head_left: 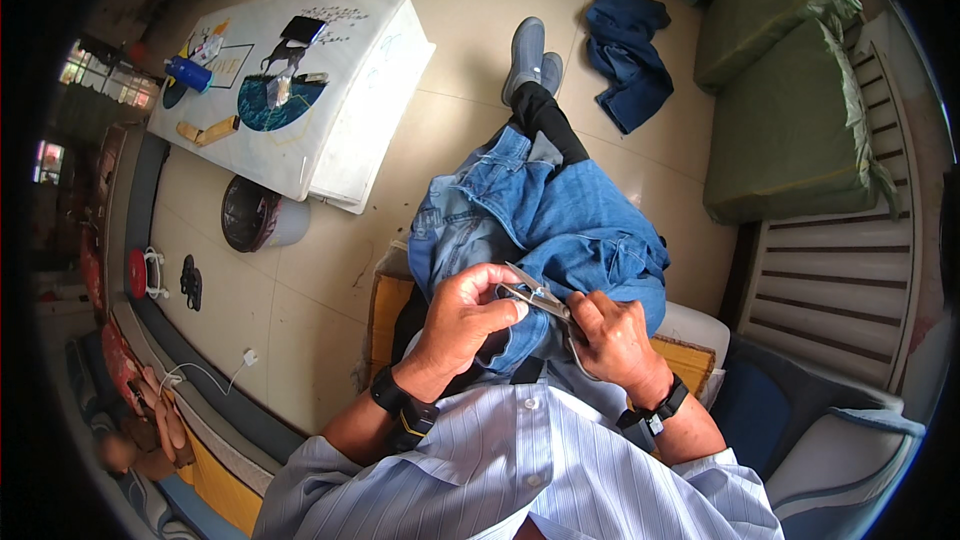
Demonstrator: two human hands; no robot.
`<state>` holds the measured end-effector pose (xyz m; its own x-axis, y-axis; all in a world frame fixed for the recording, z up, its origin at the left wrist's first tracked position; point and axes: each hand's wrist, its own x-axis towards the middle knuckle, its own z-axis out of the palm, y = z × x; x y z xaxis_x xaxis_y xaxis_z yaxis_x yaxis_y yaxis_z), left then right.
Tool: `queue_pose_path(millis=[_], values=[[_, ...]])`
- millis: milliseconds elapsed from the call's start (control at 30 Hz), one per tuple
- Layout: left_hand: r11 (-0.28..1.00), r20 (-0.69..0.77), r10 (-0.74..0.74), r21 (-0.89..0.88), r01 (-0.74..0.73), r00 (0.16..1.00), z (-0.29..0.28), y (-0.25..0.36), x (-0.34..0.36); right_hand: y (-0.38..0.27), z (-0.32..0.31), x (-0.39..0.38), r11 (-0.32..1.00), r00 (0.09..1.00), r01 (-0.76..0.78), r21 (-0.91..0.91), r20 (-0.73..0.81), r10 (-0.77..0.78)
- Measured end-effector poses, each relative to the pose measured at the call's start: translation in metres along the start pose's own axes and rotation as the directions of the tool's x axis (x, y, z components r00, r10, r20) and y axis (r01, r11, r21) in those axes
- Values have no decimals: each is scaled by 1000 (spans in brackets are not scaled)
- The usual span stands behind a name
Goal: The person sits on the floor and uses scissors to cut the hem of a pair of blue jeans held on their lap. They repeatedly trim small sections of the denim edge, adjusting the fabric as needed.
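Note:
A pair of blue jeans (pixel 560 210) lies spread over my lap and legs. My right hand (pixel 612 338) is closed around small metal thread snips (pixel 541 296), their blades pointing left toward my other hand. My left hand (pixel 470 312) pinches a bit of the denim between thumb and fingers, right beside the blades. Whether a thread is caught there is too small to tell.
To the left stands a white table (pixel 345 40) bearing a blue bottle (pixel 188 73), with a waste bin (pixel 290 223) beside it. Another pair of jeans (pixel 630 50) lies on the tiled floor ahead. Green-covered cushions (pixel 790 125) rest on a slatted bench (pixel 835 285) at right.

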<state>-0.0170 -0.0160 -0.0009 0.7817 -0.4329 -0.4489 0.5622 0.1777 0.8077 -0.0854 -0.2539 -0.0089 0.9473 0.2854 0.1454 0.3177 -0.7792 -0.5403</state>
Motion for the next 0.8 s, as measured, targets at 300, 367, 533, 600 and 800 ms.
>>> queue_pose_path(millis=[300, 367, 533, 600, 800], values=[[1000, -8, 24, 16, -24, 1000, -1, -1, -1, 3, -1, -1, 1000, 1000, 18, 9, -2, -18], [999, -8, 28, 24, -28, 1000, 0, -1, -1, 3, -2, -1, 1000, 1000, 19, 3, 2, -19], [1000, -30, 15, 18, -15, 999, -1, -2, -3, 3, -3, 0, 1000, 1000, 27, -10, 5, -27], [1000, -24, 12, 7, -12, 1000, -1, -2, -3, 4, -4, 0, 999, 999, 35, -18, 8, -35], [1000, 12, 25, -10, -25, 1000, -2, -1, -1, 5, -8, 5, 998, 998, 56, -23, 18, -56]])
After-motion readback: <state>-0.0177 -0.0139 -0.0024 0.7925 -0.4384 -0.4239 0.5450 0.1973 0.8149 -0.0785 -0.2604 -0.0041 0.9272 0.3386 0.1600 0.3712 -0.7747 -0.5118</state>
